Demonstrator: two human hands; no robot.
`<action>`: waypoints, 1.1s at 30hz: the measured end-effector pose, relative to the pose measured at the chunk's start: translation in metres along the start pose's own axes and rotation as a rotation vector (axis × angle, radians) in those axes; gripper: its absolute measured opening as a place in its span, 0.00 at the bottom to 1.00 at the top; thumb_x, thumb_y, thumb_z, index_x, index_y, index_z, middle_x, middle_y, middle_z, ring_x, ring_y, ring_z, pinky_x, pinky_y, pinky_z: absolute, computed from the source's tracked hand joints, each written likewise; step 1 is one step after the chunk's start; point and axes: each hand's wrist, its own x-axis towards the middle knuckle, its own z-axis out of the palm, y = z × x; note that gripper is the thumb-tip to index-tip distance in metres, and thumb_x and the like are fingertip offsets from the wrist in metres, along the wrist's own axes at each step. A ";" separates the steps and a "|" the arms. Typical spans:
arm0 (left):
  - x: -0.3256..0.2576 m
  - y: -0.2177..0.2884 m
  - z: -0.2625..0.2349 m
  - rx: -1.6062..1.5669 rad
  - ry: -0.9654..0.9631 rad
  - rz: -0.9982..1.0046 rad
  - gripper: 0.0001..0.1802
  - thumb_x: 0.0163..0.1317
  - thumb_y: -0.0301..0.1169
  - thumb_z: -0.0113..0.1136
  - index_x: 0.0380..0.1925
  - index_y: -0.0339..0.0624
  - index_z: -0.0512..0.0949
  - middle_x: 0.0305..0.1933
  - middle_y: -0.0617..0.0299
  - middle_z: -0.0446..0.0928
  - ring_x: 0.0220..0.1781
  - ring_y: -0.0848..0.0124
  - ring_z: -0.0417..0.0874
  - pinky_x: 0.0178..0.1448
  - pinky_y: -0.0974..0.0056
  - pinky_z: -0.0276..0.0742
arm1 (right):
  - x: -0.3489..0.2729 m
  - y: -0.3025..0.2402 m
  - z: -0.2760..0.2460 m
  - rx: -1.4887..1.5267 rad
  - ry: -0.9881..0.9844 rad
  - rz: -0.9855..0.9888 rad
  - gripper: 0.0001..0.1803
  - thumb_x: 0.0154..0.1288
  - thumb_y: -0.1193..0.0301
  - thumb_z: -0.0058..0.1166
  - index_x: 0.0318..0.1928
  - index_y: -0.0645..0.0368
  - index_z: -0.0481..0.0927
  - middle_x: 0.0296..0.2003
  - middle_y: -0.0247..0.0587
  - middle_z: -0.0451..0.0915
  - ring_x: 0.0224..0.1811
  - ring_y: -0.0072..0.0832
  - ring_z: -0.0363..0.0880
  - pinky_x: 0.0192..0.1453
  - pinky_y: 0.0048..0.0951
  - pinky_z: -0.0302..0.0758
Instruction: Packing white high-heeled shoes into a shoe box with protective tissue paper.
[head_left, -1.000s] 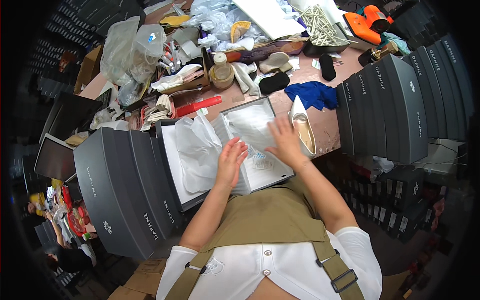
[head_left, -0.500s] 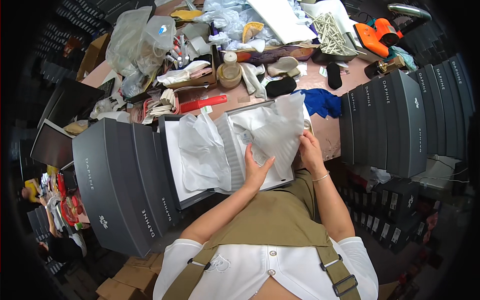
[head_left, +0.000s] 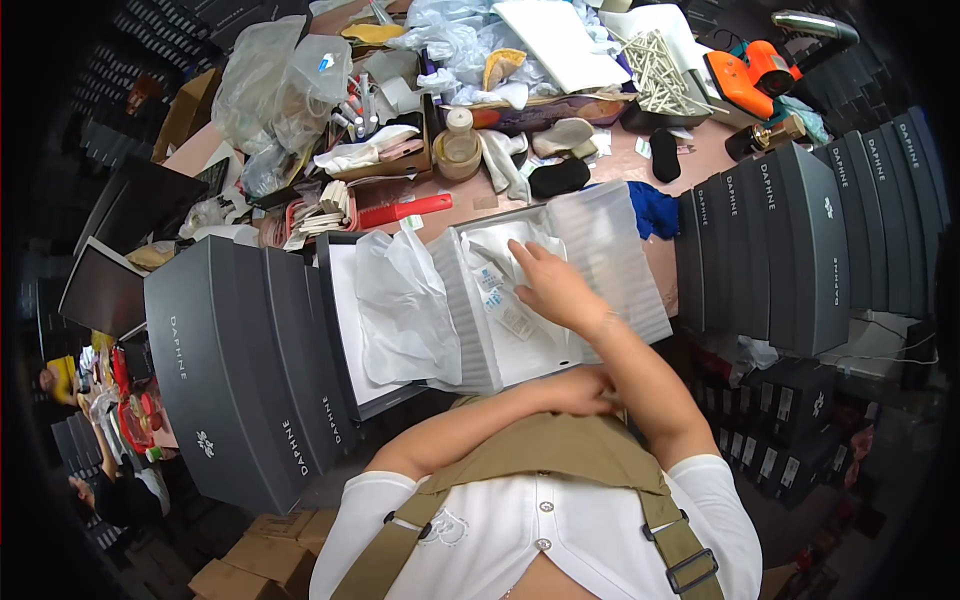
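Observation:
An open dark grey shoe box sits before me, lined with translucent ribbed wrapping sheet that is spread out past its right side. Inside lie white paper and small printed packets. Over them reaches my right hand, fingers apart, with nothing seen in it. My left hand is low by the box's near edge, against my olive apron; the right forearm crosses in front and its fingers are partly hidden. To the left, crumpled white tissue lies in a second shallow white-lined tray.
Stacked grey shoe boxes stand at left and right. Behind lie a red-handled tool, a jar, black rolled items, blue cloth, a tray of white sticks and an orange tape dispenser.
My right hand has let go of the wrapping sheet and moved left over the box. The sheet now lies spread to the right. My left hand has drawn back toward my apron.

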 end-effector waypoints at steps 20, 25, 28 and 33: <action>-0.087 -0.024 -0.063 -1.095 0.710 0.078 0.33 0.71 0.55 0.38 0.63 0.41 0.64 0.63 0.57 0.69 0.62 0.65 0.73 0.67 0.59 0.68 | -0.028 -0.015 -0.022 0.221 0.757 0.046 0.22 0.61 0.68 0.57 0.55 0.62 0.73 0.47 0.53 0.76 0.46 0.44 0.76 0.50 0.38 0.72; -0.114 -0.030 -0.069 -1.060 0.916 0.154 0.30 0.72 0.49 0.41 0.63 0.38 0.64 0.61 0.57 0.70 0.60 0.67 0.74 0.63 0.62 0.70 | -0.062 -0.051 -0.021 0.307 0.311 -0.122 0.06 0.59 0.72 0.56 0.34 0.61 0.76 0.29 0.49 0.76 0.28 0.44 0.77 0.31 0.39 0.73; -0.127 -0.064 -0.069 -1.024 0.993 0.146 0.24 0.71 0.40 0.44 0.60 0.36 0.67 0.60 0.57 0.72 0.56 0.70 0.75 0.61 0.65 0.71 | -0.086 -0.067 0.016 0.048 -0.273 -0.339 0.08 0.53 0.71 0.56 0.34 0.56 0.75 0.31 0.45 0.77 0.35 0.44 0.79 0.37 0.41 0.76; -0.161 -0.051 -0.074 -0.564 0.909 -0.064 0.21 0.64 0.29 0.55 0.57 0.34 0.71 0.53 0.59 0.77 0.53 0.72 0.77 0.58 0.67 0.72 | -0.052 -0.026 -0.064 0.150 -0.068 -0.082 0.30 0.53 0.58 0.66 0.55 0.58 0.75 0.44 0.47 0.81 0.44 0.42 0.80 0.49 0.38 0.76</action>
